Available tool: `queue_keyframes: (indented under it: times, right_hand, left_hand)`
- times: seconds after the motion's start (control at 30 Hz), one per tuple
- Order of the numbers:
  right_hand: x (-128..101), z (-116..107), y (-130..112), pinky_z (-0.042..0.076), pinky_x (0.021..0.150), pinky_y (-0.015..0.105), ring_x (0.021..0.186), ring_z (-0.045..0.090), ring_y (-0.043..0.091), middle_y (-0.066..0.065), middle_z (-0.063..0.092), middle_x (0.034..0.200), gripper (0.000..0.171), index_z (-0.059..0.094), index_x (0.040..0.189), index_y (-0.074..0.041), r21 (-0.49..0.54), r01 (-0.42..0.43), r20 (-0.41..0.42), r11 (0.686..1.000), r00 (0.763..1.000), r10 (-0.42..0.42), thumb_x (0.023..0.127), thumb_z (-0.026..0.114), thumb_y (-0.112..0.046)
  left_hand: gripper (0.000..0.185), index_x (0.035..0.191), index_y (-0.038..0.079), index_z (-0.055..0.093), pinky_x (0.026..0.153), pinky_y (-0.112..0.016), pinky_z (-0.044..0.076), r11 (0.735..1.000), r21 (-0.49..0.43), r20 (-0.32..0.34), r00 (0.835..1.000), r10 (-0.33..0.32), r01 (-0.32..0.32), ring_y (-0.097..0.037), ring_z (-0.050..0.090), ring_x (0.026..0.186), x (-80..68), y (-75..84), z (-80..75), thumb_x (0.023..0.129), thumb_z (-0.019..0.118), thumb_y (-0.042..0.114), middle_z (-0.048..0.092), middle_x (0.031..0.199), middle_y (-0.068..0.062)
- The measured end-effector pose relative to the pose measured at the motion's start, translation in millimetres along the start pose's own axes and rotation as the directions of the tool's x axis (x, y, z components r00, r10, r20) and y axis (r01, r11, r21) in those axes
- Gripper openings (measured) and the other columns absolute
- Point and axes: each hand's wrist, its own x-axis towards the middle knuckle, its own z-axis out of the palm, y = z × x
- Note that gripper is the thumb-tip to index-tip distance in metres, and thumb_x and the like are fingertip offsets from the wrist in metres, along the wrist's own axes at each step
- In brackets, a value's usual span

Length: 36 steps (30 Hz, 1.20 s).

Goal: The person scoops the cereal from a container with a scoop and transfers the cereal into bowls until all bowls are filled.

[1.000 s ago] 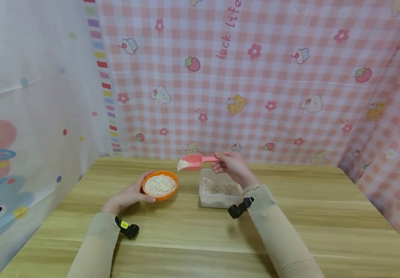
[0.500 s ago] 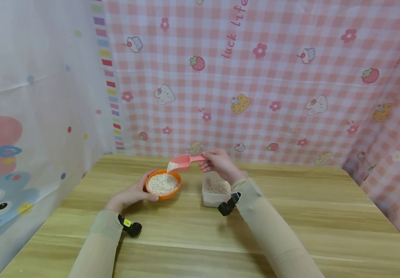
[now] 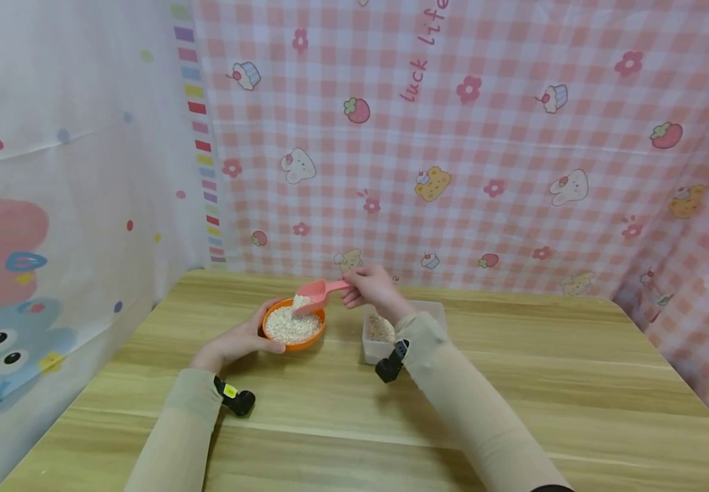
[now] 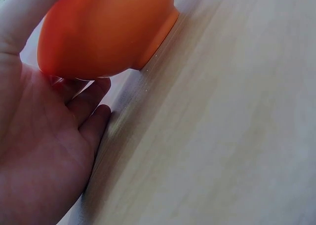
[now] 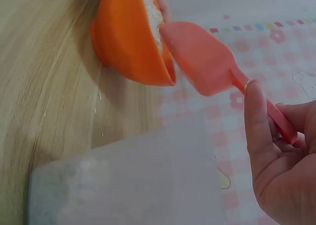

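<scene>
left hand [image 3: 240,339] cups the orange bowl [image 3: 293,329] of pale grain on the table [image 3: 514,383], fingers curled round its side. right hand [image 3: 371,292] pinches the pink scoop [image 3: 316,294], tipped into the bowl, probably touching the grain. clear tub [image 3: 385,331] just right.

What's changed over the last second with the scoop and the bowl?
The right hand carried the pink scoop leftward from above the clear container and tipped it down over the orange bowl, pouring its grains. The left hand kept holding the bowl, which stayed put.
</scene>
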Motion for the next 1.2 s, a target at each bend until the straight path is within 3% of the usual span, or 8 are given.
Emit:
queue_keyframes:
  times: [0.3, 0.53, 0.8, 1.2]
  right_hand:
    - [3, 10, -3, 0.057, 0.059, 0.032, 0.057, 0.062, 0.016, 0.030, 0.066, 0.089, 0.024, 0.067, 0.104, 0.009, -0.121, 0.042, 0.009, 0.992, 0.999, -0.041, 0.100, 0.052, -0.010]
    - [-3, 11, -18, 0.057, 0.058, 0.032, 0.054, 0.062, 0.017, 0.033, 0.065, 0.089, 0.024, 0.067, 0.095, 0.009, -0.176, 0.070, 0.033, 0.982, 0.997, -0.065, 0.099, 0.051, -0.008]
    - [-14, 4, -33, 0.057, 0.057, 0.033, 0.054, 0.062, 0.018, 0.017, 0.066, 0.071, 0.023, 0.068, 0.099, 0.009, -0.271, 0.082, 0.024, 0.959, 0.997, -0.079, 0.098, 0.054, -0.010]
    - [-23, -6, -41, 0.057, 0.057, 0.034, 0.054, 0.063, 0.020, 0.016, 0.066, 0.070, 0.023, 0.070, 0.098, 0.007, -0.360, 0.110, 0.086, 0.927, 0.993, -0.084, 0.098, 0.055, -0.011]
  left_hand:
    - [0.104, 0.155, 0.017, 0.007, 0.112, -0.059, 0.004, 1.000, -0.022, -0.002, 1.000, -0.005, 0.005, -0.035, 0.009, 0.142, 1.0, -1.3, 0.2, 0.080, 0.079, 0.015, 0.006, 0.158, -0.019]
    - [0.104, 0.155, 0.018, 0.007, 0.112, -0.060, 0.005, 1.000, 0.002, -0.006, 1.000, -0.011, 0.011, -0.036, 0.010, 0.142, 2.0, -3.1, -0.3, 0.080, 0.079, 0.017, 0.008, 0.158, -0.019]
    - [0.103, 0.155, 0.017, 0.008, 0.112, -0.059, 0.008, 1.000, 0.011, -0.015, 1.000, -0.009, 0.009, -0.036, 0.012, 0.141, 1.3, -2.0, -0.4, 0.080, 0.079, 0.016, 0.009, 0.157, -0.020]
    - [0.106, 0.155, 0.013, 0.006, 0.112, -0.058, 0.010, 1.000, 0.011, -0.016, 1.000, -0.019, 0.019, -0.037, 0.014, 0.140, -0.3, 1.4, 0.9, 0.080, 0.079, 0.015, 0.012, 0.156, -0.021]
